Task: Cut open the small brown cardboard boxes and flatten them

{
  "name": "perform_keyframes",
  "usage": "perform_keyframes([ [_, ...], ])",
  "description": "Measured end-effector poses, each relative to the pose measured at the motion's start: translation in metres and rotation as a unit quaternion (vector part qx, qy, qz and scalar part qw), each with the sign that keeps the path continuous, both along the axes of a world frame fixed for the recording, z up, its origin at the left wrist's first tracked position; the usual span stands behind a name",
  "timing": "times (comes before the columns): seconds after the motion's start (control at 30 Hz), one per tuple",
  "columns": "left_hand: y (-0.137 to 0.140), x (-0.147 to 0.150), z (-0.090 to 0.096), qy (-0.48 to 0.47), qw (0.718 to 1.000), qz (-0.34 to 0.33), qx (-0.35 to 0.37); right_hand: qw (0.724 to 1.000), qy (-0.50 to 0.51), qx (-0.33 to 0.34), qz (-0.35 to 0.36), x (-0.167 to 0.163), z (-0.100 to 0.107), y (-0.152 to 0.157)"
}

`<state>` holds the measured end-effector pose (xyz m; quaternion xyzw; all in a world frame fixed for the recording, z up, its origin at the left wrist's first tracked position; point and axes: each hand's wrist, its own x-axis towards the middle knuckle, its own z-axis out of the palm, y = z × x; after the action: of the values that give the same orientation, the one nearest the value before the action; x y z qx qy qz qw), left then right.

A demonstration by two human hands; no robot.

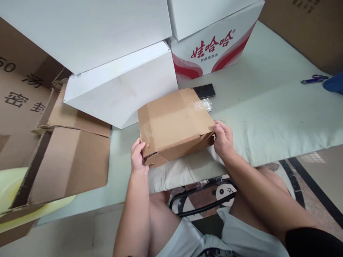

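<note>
A small brown cardboard box is at the near edge of the cloth-covered table, its top flaps folded down and its front side facing me. My left hand grips the box's near left corner, thumb on top. At the near right corner, my right hand pinches the edge with the thumb above and the fingers curled. Just beyond the box lie a dark phone and a crumpled bit of clear plastic. What is inside the box is hidden.
White cartons stand behind the box, with a red-and-white printed carton beside them. An open brown carton is on the left. Purple-handled scissors and a blue object lie at the right of the pale tablecloth.
</note>
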<state>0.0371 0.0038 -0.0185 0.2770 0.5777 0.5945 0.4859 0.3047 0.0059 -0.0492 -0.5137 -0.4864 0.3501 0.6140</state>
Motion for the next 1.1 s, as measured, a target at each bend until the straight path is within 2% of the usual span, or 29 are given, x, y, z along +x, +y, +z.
perform_keyframes([
  [1.1, -0.0007, 0.0019, -0.0013, 0.012, 1.000, -0.014, -0.005, 1.000, -0.013, -0.010, -0.008, -0.0008, 0.0033, -0.0001],
])
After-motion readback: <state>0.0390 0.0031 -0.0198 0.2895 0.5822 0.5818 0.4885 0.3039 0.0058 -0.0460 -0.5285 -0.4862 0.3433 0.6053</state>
